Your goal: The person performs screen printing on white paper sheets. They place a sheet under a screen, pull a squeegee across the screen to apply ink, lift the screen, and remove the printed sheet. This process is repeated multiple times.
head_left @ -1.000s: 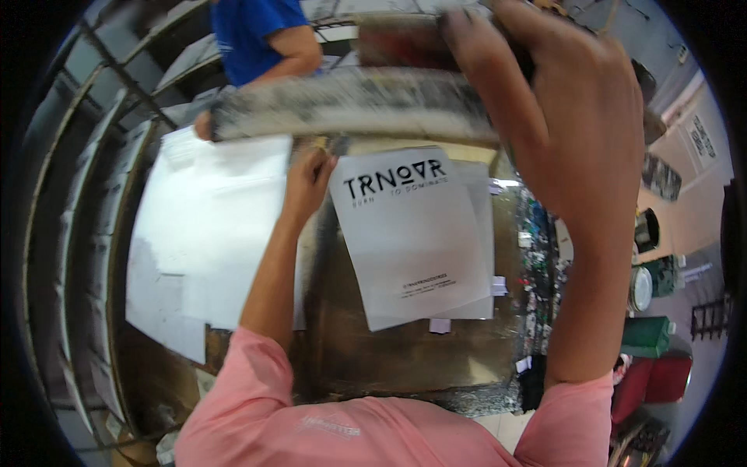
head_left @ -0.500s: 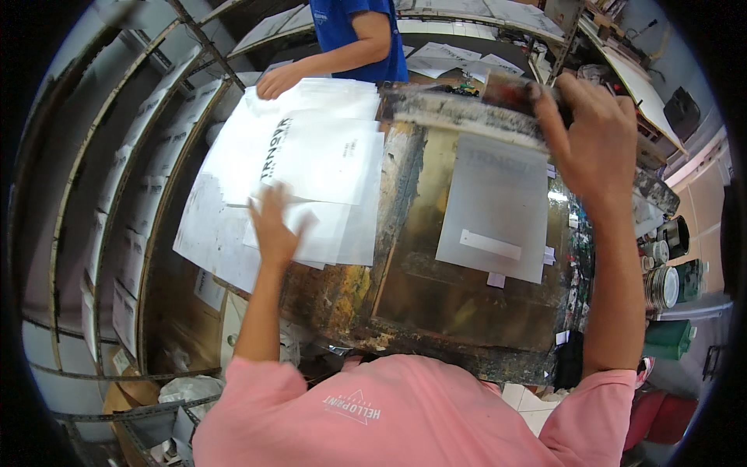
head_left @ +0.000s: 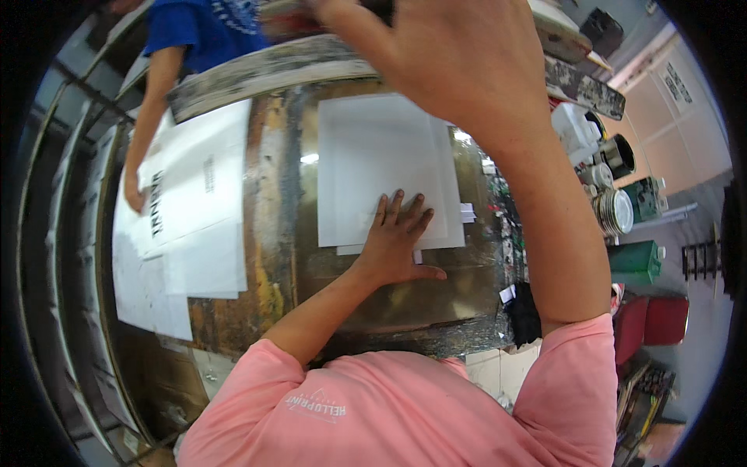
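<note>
My left hand (head_left: 395, 237) lies flat with fingers spread on a blank white sheet (head_left: 373, 148), pressing its lower right part. The sheet rests on a shiny brown printing board (head_left: 366, 292), over another sheet whose edge peeks out below. My right hand (head_left: 459, 58) is raised close in front at the top. Its thumb bears on a dark reddish thing, and the other fingertips are cut off, so what it grips is unclear. Beside and behind it, a raised, ink-stained wooden frame bar (head_left: 272, 74) crosses above the sheet.
At left, a co-worker's hand (head_left: 135, 194) touches printed sheets (head_left: 198, 194) piled beside the board. Metal racks (head_left: 58, 233) stand at far left. To the right are paint cans (head_left: 615, 212), a green jug (head_left: 636, 263) and a red chair (head_left: 661, 319).
My left hand has moved from the paper pile onto the board, where a blank sheet now lies. My head view has shifted right. The frame bar appears higher and nearer.
</note>
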Demonstrator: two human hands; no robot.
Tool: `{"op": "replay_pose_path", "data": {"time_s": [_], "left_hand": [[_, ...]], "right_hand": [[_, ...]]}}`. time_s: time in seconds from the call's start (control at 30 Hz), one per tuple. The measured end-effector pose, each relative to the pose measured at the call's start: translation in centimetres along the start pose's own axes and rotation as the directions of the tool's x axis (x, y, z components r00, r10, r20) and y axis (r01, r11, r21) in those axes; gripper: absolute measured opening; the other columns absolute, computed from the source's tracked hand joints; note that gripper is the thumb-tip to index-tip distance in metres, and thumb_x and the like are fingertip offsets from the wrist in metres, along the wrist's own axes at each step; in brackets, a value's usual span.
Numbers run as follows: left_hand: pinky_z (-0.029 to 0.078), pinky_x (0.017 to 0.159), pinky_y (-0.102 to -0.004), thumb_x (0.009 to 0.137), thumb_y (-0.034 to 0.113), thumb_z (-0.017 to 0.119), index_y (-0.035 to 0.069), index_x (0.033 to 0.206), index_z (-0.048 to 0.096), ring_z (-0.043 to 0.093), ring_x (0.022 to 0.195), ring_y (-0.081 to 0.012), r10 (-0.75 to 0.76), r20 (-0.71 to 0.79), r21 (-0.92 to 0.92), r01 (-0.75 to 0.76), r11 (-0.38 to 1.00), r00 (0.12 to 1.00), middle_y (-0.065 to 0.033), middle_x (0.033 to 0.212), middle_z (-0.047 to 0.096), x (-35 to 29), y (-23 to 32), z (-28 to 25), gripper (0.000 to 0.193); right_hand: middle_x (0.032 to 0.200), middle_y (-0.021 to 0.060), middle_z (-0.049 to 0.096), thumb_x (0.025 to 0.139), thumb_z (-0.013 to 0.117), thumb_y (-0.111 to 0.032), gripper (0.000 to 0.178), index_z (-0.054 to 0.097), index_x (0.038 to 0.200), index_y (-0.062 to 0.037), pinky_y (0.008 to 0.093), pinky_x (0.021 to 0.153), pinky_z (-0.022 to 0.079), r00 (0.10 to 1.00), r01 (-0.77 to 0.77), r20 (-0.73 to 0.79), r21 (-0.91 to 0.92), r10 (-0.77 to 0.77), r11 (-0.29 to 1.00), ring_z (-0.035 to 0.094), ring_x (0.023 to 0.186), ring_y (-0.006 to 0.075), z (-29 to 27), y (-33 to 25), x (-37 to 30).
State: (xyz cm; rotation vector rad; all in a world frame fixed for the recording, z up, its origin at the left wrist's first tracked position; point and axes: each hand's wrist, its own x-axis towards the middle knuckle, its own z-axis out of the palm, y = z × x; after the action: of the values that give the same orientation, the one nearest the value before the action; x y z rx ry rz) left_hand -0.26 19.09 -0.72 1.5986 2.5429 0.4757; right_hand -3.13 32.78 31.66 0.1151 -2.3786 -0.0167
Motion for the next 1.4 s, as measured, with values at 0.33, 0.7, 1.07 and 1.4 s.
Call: {"op": "replay_pose_path", "data": {"time_s": [0.33, 0.7, 1.07, 1.4], "left_hand": [[0.014, 0.130, -0.0708, 0.072, 0.101, 0.058, 0.007, 0.166, 0.044, 0.024, 0.160, -0.0551, 0.092, -0.084, -0.065, -0.098, 0.993, 0.992, -0.0234, 0.177, 0.030, 0.9, 2.1, 1.7, 0.134], [0.057, 0.105, -0.0522, 0.078, 0.049, 0.097, 0.005, 0.170, 0.034, 0.065, 0.131, -0.0414, -0.510, -0.355, -0.479, 0.315, 0.819, 0.784, -0.0217, 0.150, 0.061, -3.3, -1.1, -11.9, 0.119], [0.040, 0.113, -0.0484, 0.057, 0.063, 0.101, 0.005, 0.154, 0.061, 0.057, 0.128, -0.0310, -0.689, -0.200, -0.451, 0.559, 0.696, 0.697, -0.0112, 0.132, 0.062, -16.1, -5.6, -8.1, 0.120], [0.032, 0.101, -0.0479, 0.051, 0.078, 0.092, 0.009, 0.152, 0.066, 0.051, 0.107, -0.0293, -0.569, -0.325, -0.153, 0.552, 0.819, 0.755, -0.0064, 0.106, 0.055, -17.1, -7.2, -4.6, 0.125]], "right_hand": [[0.056, 0.0051, 0.058, 0.111, 0.052, -0.053, 0.065, 0.065, 0.065, -0.0087, 0.0467, 0.081, 0.049, 0.997, 0.070, -0.025, 0.039, -0.069, 0.997, 0.054, 0.053, 0.0197, 0.9, 2.3, 1.9], [0.070, 0.0110, 0.065, 0.104, 0.062, -0.053, 0.051, 0.070, 0.087, -0.0053, 0.0482, 0.082, 0.048, 0.967, 0.083, -0.239, -0.033, -0.089, 0.996, 0.061, 0.068, 0.0290, 2.3, 0.8, 0.7], [0.107, 0.0137, 0.071, 0.101, 0.070, -0.048, 0.040, 0.077, 0.107, -0.0089, 0.0517, 0.088, 0.050, 0.795, -0.104, 0.598, 0.305, -0.105, 0.947, 0.067, 0.102, 0.0360, 7.1, -3.8, -21.0], [0.124, 0.0148, 0.072, 0.085, 0.088, -0.035, 0.055, 0.071, 0.129, -0.0069, 0.0477, 0.086, 0.059, 0.894, -0.099, 0.447, 0.268, -0.033, 0.958, 0.068, 0.106, 0.0346, 15.1, -3.8, -24.7]]}}
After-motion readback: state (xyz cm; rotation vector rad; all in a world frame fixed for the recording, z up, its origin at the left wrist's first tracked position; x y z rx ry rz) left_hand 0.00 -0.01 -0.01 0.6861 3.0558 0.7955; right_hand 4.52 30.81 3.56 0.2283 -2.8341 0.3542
